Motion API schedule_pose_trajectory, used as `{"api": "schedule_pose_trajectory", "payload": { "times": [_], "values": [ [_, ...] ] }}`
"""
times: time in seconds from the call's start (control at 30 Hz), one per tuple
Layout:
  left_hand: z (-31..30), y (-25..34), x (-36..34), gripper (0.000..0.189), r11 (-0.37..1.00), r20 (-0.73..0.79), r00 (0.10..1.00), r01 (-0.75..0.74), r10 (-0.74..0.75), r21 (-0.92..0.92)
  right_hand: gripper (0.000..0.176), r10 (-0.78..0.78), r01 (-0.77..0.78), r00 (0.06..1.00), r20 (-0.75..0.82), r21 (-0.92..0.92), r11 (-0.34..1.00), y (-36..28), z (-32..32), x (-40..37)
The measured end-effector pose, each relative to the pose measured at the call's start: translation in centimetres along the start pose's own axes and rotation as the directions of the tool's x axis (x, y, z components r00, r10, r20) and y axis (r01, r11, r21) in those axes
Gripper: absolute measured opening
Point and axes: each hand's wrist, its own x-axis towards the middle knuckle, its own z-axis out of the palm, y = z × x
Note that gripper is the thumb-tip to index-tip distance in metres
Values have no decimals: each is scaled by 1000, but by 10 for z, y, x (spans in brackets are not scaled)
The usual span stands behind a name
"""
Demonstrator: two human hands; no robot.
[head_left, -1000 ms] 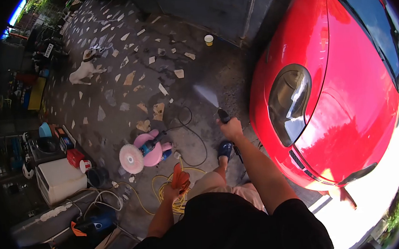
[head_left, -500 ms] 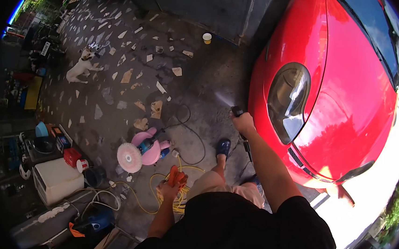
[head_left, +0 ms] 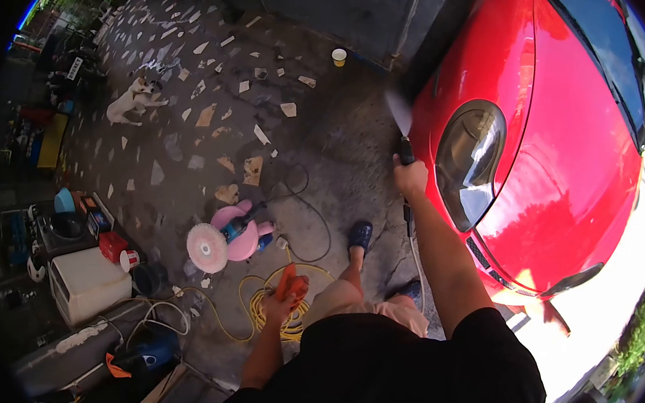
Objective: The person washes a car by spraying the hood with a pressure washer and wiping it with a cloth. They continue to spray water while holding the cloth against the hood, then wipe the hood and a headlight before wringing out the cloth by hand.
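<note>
My right hand [head_left: 411, 178] is closed around a black spray gun [head_left: 406, 150] beside the front side of a red car [head_left: 554, 160]. A white fan of spray [head_left: 398, 109] leaves its nozzle toward the ground and the car's lower edge. From the gun's lower end a thin hose [head_left: 418, 258] hangs down. The car's headlight [head_left: 460, 168] lies just right of this hand. My left hand [head_left: 276, 310] grips a bunched orange cloth [head_left: 291, 286], held above a coil of yellow hose [head_left: 291, 329].
A polisher with a fluffy pad [head_left: 207, 248] rests on a pink stool [head_left: 243, 234], its black cord [head_left: 326, 228] trailing across the floor. A white-and-yellow cup [head_left: 339, 57] stands near the dark gate. A dog [head_left: 133, 103] lies at upper left. Bins and boxes [head_left: 90, 286] line the left.
My right hand and the spray gun have moved up and right, closer to the car, and the spray has turned more upright. The orange cloth has shifted slightly right in my left hand.
</note>
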Motion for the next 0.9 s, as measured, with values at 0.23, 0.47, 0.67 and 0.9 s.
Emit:
{"api": "schedule_pose_trajectory", "payload": {
  "times": [0.23, 0.47, 0.67, 0.9],
  "values": [
    [-29, 32, -19, 60, 923, 325, 915, 319, -240, -217, 61, -107, 129, 964, 244, -76, 989, -1, -9, -25],
    [9, 25, 33, 55, 989, 416, 897, 139, -150, 56, 59, -376, 321, 906, 195, 261, 910, 39, -130, -97],
    [-6, 107, 68, 47, 987, 404, 913, 12, 55, -160, 55, -452, 474, 854, -257, 26, 880, -32, -290, -185],
    [-3, 166, 65, 46, 866, 376, 883, -65, 281, -495, 67, -364, 392, 812, -456, -34, 919, -37, -473, -239]
  ]
}}
